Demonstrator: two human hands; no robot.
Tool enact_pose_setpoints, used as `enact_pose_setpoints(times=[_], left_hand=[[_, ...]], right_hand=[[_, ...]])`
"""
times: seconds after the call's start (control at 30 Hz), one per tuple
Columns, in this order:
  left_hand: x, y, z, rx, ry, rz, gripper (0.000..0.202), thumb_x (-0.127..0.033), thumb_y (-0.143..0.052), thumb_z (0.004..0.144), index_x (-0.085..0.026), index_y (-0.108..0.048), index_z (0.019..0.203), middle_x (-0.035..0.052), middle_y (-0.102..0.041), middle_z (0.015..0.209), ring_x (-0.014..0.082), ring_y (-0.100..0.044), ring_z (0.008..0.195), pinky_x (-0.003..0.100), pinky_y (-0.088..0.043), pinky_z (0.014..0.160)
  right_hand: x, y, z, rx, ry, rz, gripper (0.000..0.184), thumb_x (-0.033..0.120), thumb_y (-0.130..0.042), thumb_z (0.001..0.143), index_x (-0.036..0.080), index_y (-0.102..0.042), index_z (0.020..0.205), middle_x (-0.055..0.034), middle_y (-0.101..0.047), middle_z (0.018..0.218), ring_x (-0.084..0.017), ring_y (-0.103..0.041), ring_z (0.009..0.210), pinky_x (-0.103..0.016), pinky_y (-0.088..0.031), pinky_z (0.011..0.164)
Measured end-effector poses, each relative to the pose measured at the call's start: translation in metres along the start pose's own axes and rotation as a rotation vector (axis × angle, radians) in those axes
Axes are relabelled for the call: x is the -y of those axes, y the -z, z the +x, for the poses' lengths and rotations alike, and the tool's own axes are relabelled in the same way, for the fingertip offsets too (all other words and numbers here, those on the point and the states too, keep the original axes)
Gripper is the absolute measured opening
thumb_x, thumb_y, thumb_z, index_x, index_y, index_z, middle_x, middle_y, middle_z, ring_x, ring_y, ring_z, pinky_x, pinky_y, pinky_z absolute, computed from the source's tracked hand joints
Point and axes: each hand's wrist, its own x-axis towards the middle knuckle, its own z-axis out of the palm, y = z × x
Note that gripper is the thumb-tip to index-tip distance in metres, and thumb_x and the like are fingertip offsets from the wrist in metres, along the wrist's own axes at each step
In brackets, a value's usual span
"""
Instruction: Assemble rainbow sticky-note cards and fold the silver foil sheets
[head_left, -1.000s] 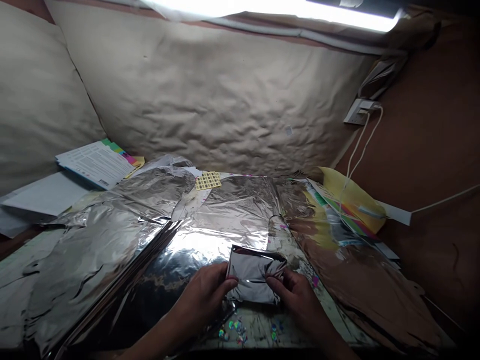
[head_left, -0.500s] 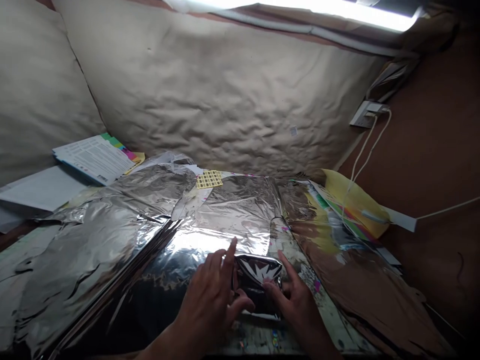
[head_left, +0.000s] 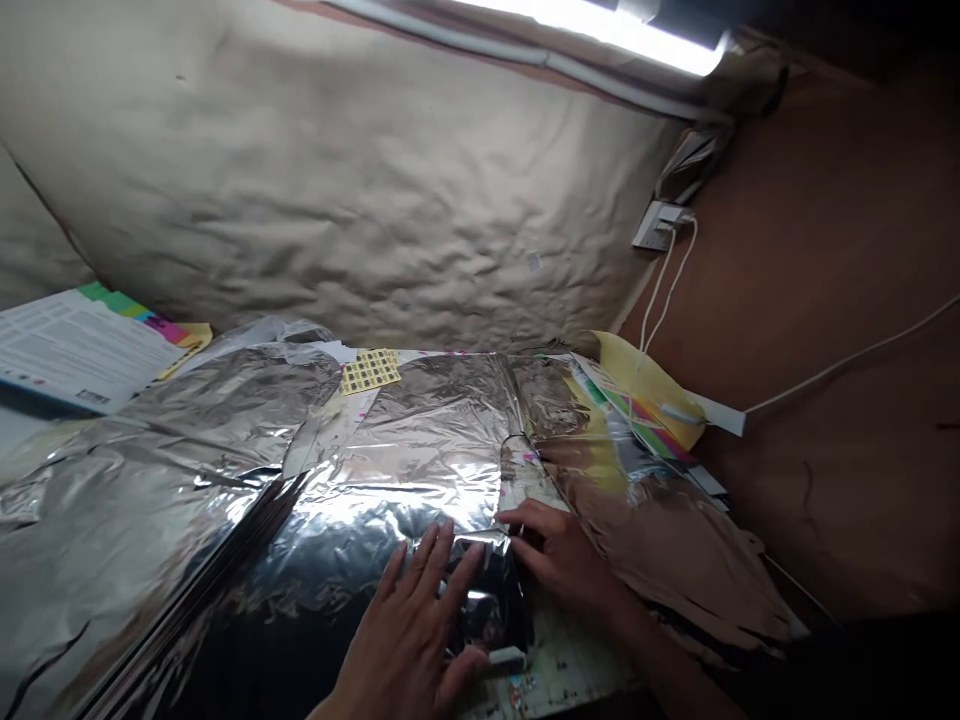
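At 6 o'clock, left hand (head_left: pixel 409 635) lies spread flat on folded foil (head_left: pixel 495 610); right hand (head_left: pixel 559 555), toward 5, presses its far edge, fingers straight. Folding seems done, flattening unfinished.

Folded foil piece (head_left: pixel 487 600) between both hands, on foil sheet (head_left: pixel 337 540), booklet (head_left: pixel 67 345) far left.

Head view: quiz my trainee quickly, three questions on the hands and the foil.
1. True or false: the left hand lies flat, fingers spread, on the folded foil piece.
2. The right hand touches that piece at: A its near left corner; B its far right corner; C nowhere.
3. What colour is the sticker sheet beyond the hands?
Key: 1 true; 2 B; 3 yellow.
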Motion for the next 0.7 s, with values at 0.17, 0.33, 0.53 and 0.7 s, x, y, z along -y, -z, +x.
enact_pose_setpoints(times=[0.17, 0.33, 0.53, 0.7], left_hand=[[0.001, 0.0, 0.002, 0.013, -0.022, 0.012, 0.079, -0.062, -0.047, 0.089, -0.026, -0.025, 0.155, 0.0137, -0.04, 0.154, 0.0299, -0.034, 0.141, 0.043, -0.011, 0.113], [0.001, 0.002, 0.003, 0.043, 0.002, -0.017, 0.079, -0.059, -0.051, 0.087, -0.026, -0.026, 0.154, 0.0131, -0.038, 0.155, 0.0308, -0.033, 0.141, 0.043, -0.013, 0.113], [0.003, 0.0, 0.006, -0.003, -0.019, -0.011, 0.078, -0.067, -0.044, 0.087, -0.022, -0.036, 0.15, 0.012, -0.046, 0.15, 0.0288, -0.037, 0.139, 0.041, -0.014, 0.114], [0.009, -0.023, 0.001, -0.079, -0.037, 0.011, 0.062, -0.045, -0.046, 0.096, -0.012, -0.04, 0.147, 0.0105, -0.052, 0.145, 0.0235, -0.037, 0.139, 0.033, -0.017, 0.117]], right_hand=[[-0.018, -0.016, 0.004, -0.109, 0.248, -0.43, 0.019, 0.014, -0.054, 0.093, 0.018, -0.072, 0.087, -0.0038, -0.066, 0.077, -0.018, -0.061, 0.074, -0.027, -0.045, 0.066], [-0.007, -0.001, -0.001, -0.003, 0.317, -0.615, 0.023, 0.014, -0.049, 0.095, 0.021, -0.071, 0.093, -0.0056, -0.069, 0.086, -0.02, -0.062, 0.083, -0.029, -0.047, 0.069], [0.007, -0.014, -0.024, 0.202, 0.471, -0.629, 0.074, 0.045, -0.05, 0.094, 0.01, -0.024, 0.154, -0.0154, -0.039, 0.154, -0.03, -0.037, 0.141, -0.042, -0.038, 0.11], [-0.032, -0.045, -0.03, 0.051, 0.588, -0.764, 0.069, 0.033, -0.042, 0.098, 0.011, -0.011, 0.156, -0.0114, -0.048, 0.147, -0.024, -0.052, 0.131, -0.033, -0.047, 0.1]])
